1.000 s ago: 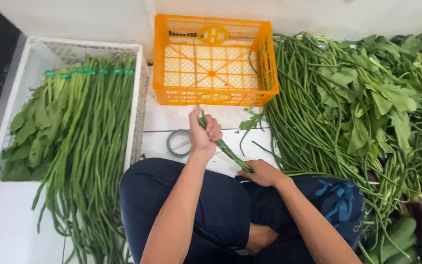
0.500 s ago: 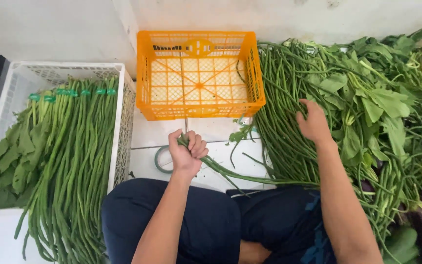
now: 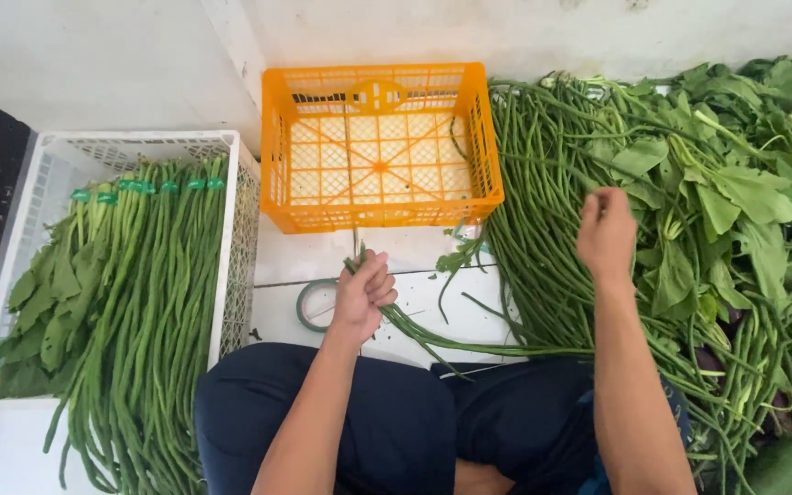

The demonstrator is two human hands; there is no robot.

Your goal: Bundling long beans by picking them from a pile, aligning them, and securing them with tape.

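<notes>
My left hand is closed around the stem ends of a few long green beans, which trail right across the white floor toward the big pile. My right hand reaches into that loose heap of long beans and leaves on the right, fingers curled around some strands. An orange plastic crate, nearly bare inside, stands just beyond both hands. I sit cross-legged in dark trousers.
A white crate on the left holds bundled long beans tied with green tape and some leaves. A roll of green tape lies on the floor beside my left hand. A wall runs behind the crates.
My right hand has gone from near my lap up into the bean pile on the right. My left hand has kept its hold on the beans and dropped slightly toward me.
</notes>
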